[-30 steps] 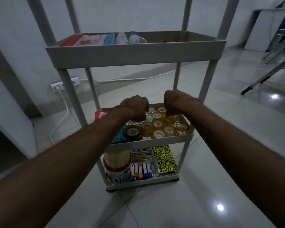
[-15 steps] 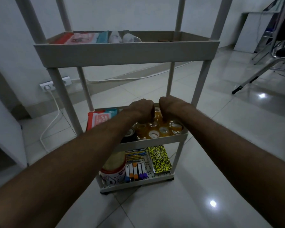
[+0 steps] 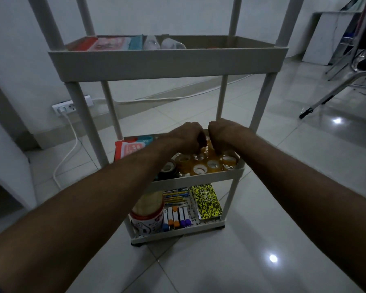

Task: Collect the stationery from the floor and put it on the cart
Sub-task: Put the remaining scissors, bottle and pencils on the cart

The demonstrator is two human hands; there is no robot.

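Grey plastic makes up the cart (image 3: 167, 62), a narrow frame of three trays on four round posts, standing on glossy pale floor tiles (image 3: 230, 269). Both forearms reach between the front posts into the gap under the top tray. The left hand (image 3: 188, 136) and right hand (image 3: 222, 133) sit knuckles-up, side by side over the middle tray, fingers curled down among the amber tape rolls (image 3: 207, 164); whether each hand grips a roll or only rests on them cannot be told. The rolls stand packed in the right part of that tray, up against its front lip (image 3: 199, 179). A dark roll (image 3: 168, 168) sits just left of them, and a red packet (image 3: 129, 148) lies at the tray's left end.

On the bottom tray a yellow speckled notebook (image 3: 206, 200) lies at the right, markers (image 3: 176, 217) in the middle, a round tub (image 3: 147, 214) at the left. Open tile spreads in front of and to the right of the cart. A white cable (image 3: 66, 153) runs from a wall socket (image 3: 71, 106) at the left; chair legs (image 3: 334, 96) stand well apart at the far right.
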